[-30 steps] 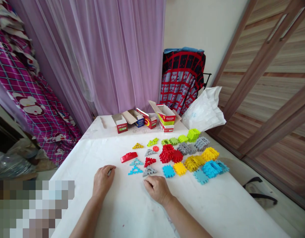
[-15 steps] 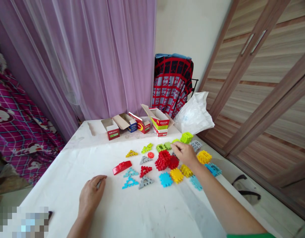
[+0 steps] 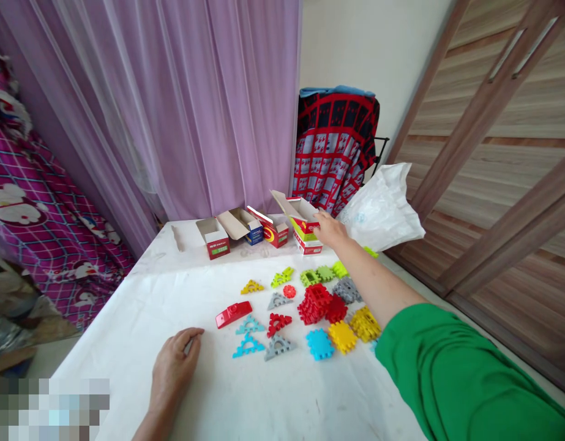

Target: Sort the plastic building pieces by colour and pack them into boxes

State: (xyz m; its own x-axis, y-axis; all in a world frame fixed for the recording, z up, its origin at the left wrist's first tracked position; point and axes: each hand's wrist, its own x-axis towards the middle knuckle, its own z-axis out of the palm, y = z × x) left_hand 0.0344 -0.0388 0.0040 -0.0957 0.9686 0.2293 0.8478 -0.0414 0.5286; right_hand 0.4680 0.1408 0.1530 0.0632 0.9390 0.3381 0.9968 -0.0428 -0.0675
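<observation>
My left hand [image 3: 175,362] rests on the white tablecloth, its fingers loosely bent, thumb apart, nothing in it. Just beyond it lie a red curved piece [image 3: 234,314] and blue triangular toothed pieces [image 3: 248,346]. My right hand [image 3: 332,230] is stretched to the back of the table, at the right side of a red and yellow-green open cardboard box [image 3: 305,226]. Its fingers and thumb close around that side edge; the far fingertips are partly hidden. Under my right forearm are grey toothed blocks [image 3: 347,290], with red blocks [image 3: 315,303] to their left.
More open boxes [image 3: 218,246] stand in a row along the back. A white plastic bag [image 3: 383,208] lies at the back right. Yellow blocks [image 3: 342,337], a blue block [image 3: 319,344] and grey triangles [image 3: 279,347] are spread mid-table. A wooden wardrobe [image 3: 507,184] stands right.
My right hand has moved from above the green blocks to the box at the back, and the green sleeve has come into view. My left hand stays put. The view has shifted slightly.
</observation>
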